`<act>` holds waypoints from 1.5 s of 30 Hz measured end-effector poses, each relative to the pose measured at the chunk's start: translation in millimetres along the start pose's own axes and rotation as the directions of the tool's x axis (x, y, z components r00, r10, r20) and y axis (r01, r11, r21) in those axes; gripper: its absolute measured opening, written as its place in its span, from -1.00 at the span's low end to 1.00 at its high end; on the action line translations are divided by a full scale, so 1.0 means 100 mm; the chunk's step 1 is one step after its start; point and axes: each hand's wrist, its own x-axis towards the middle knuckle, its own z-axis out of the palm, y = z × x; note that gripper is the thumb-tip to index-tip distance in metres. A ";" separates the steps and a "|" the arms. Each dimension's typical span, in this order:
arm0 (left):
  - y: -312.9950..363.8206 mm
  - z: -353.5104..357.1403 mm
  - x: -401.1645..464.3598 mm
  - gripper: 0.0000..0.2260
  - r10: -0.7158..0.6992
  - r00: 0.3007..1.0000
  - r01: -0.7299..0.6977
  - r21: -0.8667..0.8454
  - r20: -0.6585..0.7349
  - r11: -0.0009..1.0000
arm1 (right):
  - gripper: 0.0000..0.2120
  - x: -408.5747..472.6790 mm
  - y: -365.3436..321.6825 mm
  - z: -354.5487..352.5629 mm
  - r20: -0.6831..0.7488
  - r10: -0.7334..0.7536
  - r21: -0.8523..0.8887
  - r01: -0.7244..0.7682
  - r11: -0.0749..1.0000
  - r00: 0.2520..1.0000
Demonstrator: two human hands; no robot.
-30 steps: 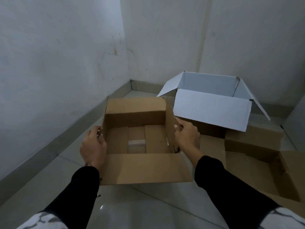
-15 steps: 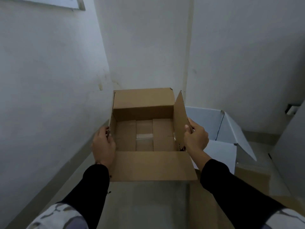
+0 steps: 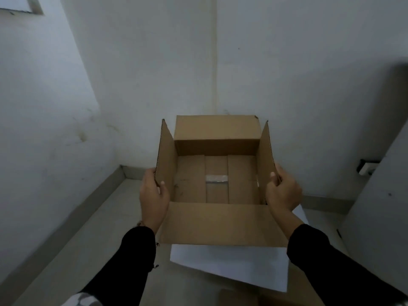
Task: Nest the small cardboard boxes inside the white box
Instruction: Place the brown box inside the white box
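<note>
An open brown cardboard box (image 3: 217,180) hangs in the air in front of me, flaps up, its taped bottom visible inside and nothing in it. My left hand (image 3: 153,198) grips its left wall, thumb inside. My right hand (image 3: 281,192) grips its right wall the same way. The white box (image 3: 231,265) lies directly beneath the held box; only its white front flap and a sliver at the right show, the rest is hidden.
White walls meet in a corner behind the box. A grey skirting (image 3: 88,206) runs along the tiled floor at left. More brown cardboard (image 3: 238,298) lies at the bottom edge. A grey panel (image 3: 379,217) stands at right.
Both hands have carried the cardboard box up and to the right, so it now hangs over the white box. My view tilted upward toward the wall corner.
</note>
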 end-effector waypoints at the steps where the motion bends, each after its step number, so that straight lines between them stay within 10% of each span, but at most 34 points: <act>1: -0.01 0.12 0.01 -0.79 0.012 1.000 -0.012 -0.010 0.007 1.000 | -0.68 0.08 0.07 0.04 0.000 -0.002 -0.001 0.002 1.000 1.000; 15: -0.64 1.06 -0.07 -0.88 -0.055 0.967 0.005 0.196 0.248 0.981 | -0.78 0.25 1.01 0.24 0.202 0.047 -0.388 0.036 0.921 0.978; 24: -0.84 1.13 0.13 -0.84 -0.132 0.903 0.020 0.267 0.408 0.963 | -0.85 0.54 1.24 0.24 0.247 0.238 -0.721 0.015 0.693 0.939; 45: -0.82 1.06 -0.70 -0.75 0.130 0.878 -0.273 0.258 0.461 0.927 | -0.81 -0.49 1.51 0.15 0.472 -0.229 -0.335 0.414 0.847 0.851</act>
